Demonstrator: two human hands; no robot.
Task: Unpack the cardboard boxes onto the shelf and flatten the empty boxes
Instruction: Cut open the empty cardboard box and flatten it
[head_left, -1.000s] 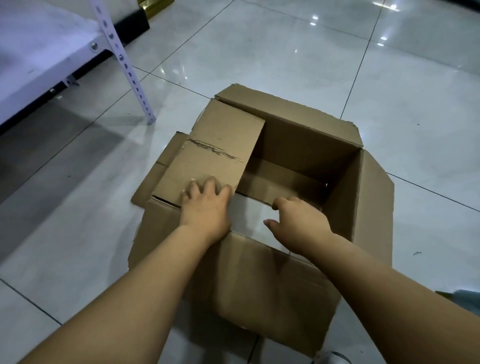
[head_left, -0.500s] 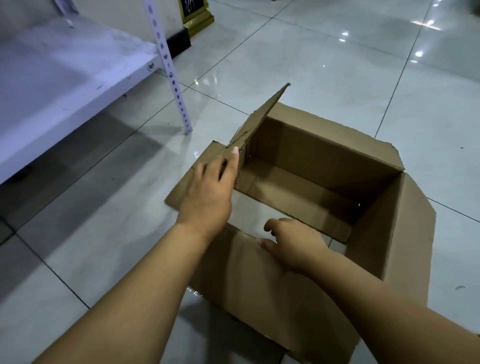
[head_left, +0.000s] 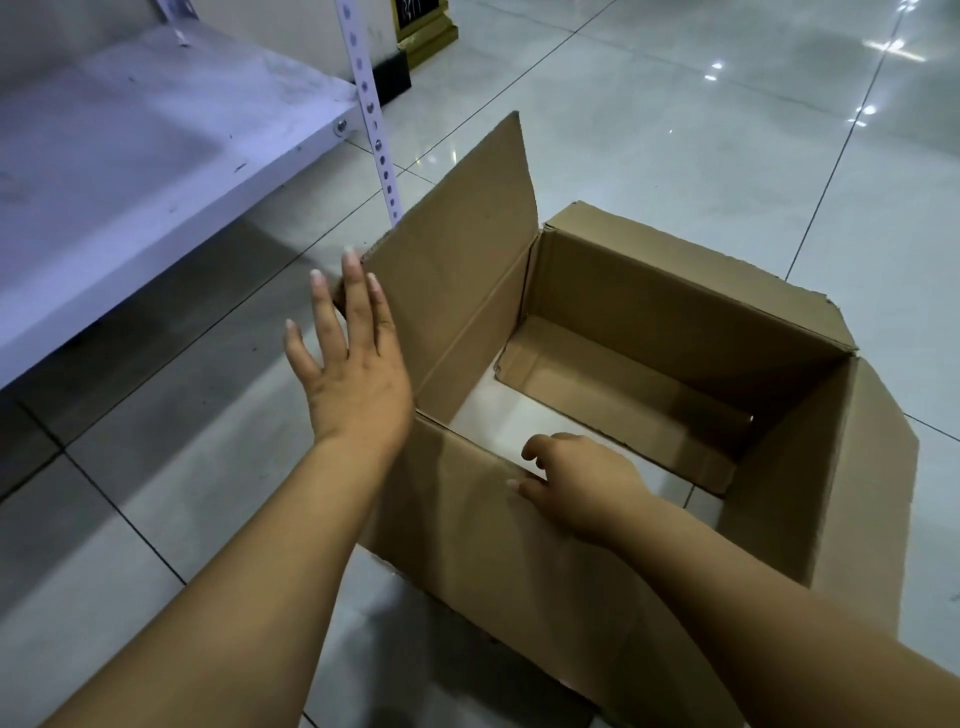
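Note:
An empty brown cardboard box (head_left: 675, 317) stands on the tiled floor, open at the top, with the floor showing through a gap between its bottom flaps. Its left flap (head_left: 462, 234) stands upright. My left hand (head_left: 353, 358) is spread with straight fingers just left of that flap, fingertips near its lower edge. My right hand (head_left: 576, 480) grips the top edge of the near wall (head_left: 467, 519), thumb outside and fingers curled inside. The right flap (head_left: 878, 467) hangs outward.
A white metal shelf (head_left: 156, 130) with a perforated upright post (head_left: 374, 119) stands at the upper left, its board bare and scuffed. A gold-framed dark sign (head_left: 421, 26) stands on the floor behind the post. Glossy grey floor tiles surround the box.
The left flap, earlier folded down over the box under my left hand, has swung up and outward. My left hand moved out to the left and spread open. My right hand stayed on the near wall.

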